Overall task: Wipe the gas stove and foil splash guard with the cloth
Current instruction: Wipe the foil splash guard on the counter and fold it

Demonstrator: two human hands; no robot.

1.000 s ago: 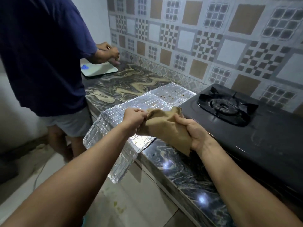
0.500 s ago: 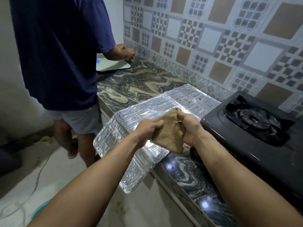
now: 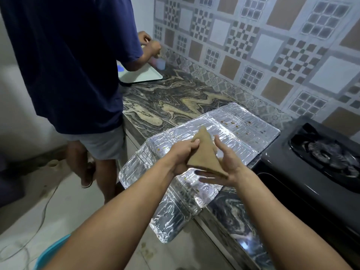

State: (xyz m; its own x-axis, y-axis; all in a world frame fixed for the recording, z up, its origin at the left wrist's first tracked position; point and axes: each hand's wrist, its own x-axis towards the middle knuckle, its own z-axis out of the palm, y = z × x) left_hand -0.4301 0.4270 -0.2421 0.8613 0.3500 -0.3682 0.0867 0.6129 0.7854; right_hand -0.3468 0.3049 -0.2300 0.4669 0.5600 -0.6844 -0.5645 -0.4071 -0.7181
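Brown cloth (image 3: 204,154) held in the air above the foil splash guard (image 3: 233,129), pinched by the left hand (image 3: 183,154). Right hand (image 3: 228,166) under it, fingers straight and spread. Guard flat at the counter (image 3: 175,98) front edge, overhanging, just beside the black stove (image 3: 311,172).

A tan cloth (image 3: 206,154), folded into a triangle, is held above the foil splash guard (image 3: 243,131), which lies flat, speckled with brown spots, overhanging the table's near edge. The black gas stove (image 3: 303,178) sits just right.
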